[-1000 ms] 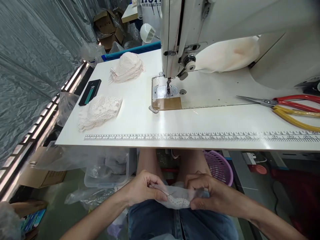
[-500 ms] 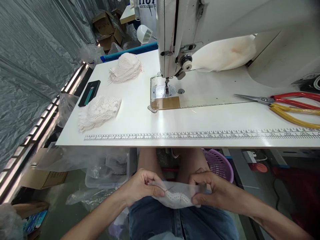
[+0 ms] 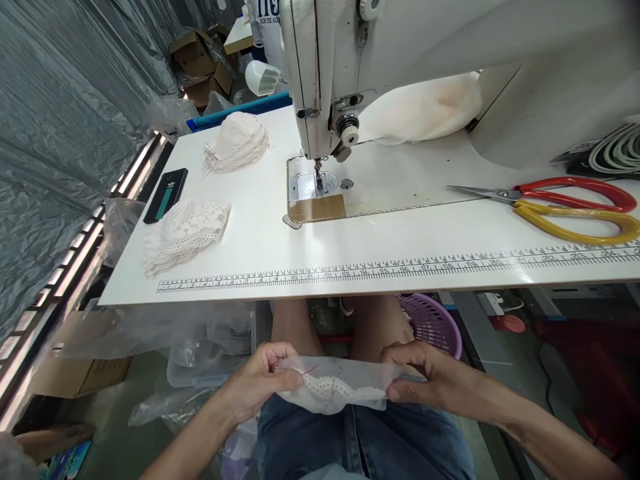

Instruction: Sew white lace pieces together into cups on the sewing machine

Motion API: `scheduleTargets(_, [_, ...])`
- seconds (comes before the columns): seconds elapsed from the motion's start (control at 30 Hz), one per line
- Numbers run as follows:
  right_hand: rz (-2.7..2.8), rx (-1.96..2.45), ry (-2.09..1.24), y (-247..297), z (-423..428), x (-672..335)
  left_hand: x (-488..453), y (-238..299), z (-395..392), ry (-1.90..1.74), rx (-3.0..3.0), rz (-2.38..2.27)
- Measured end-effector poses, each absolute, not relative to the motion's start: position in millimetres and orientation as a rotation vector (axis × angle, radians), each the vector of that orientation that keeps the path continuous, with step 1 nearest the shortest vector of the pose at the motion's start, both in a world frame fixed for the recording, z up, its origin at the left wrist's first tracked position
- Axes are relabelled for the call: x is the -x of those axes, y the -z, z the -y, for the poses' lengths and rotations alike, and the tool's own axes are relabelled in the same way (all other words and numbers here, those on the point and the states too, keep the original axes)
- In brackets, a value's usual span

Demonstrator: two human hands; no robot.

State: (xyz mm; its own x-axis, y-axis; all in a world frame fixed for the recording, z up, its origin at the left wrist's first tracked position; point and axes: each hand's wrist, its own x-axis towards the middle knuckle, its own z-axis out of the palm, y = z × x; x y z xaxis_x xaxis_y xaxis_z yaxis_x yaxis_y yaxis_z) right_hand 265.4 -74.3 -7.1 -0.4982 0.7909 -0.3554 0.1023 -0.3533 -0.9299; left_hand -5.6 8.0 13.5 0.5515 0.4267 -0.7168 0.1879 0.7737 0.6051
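A strip of sheer white fabric with lace trim [image 3: 335, 387] stretches between my two hands, above my lap. My left hand [image 3: 267, 377] pinches its left end between thumb and fingers. At the other end, my right hand [image 3: 415, 373] grips the fabric the same way. Reddish loose threads show on the strip. Beyond the table edge stands a sewing machine [image 3: 320, 87], its needle and presser foot over the metal plate. A stack of white lace pieces [image 3: 187, 233] lies on the left of the table, with a pile of pale pink fabric pieces [image 3: 237, 141] behind it.
Red-and-yellow-handled scissors [image 3: 550, 203] lie on the right of the white table [image 3: 260, 247], which has a printed ruler along its front. A black phone [image 3: 166, 195] is at the left. Below are a purple basket [image 3: 435, 323] and a plastic bin [image 3: 200, 373].
My hands have drawn apart, the left one moving left, so the lace strip is stretched wider and flatter. The view has shifted slightly to the right.
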Motion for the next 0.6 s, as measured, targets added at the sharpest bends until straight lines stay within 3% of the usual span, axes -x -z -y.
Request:
scheduleTargets(0.37, [1.677, 1.435, -1.646, 20, 80, -250, -24, -22, -9, 0.094, -1.078, -0.895])
scheduleTargets(0.6, [1.684, 1.312, -1.765, 10, 62, -228, -28, -20, -7, 0.145, -1.277, -0.927])
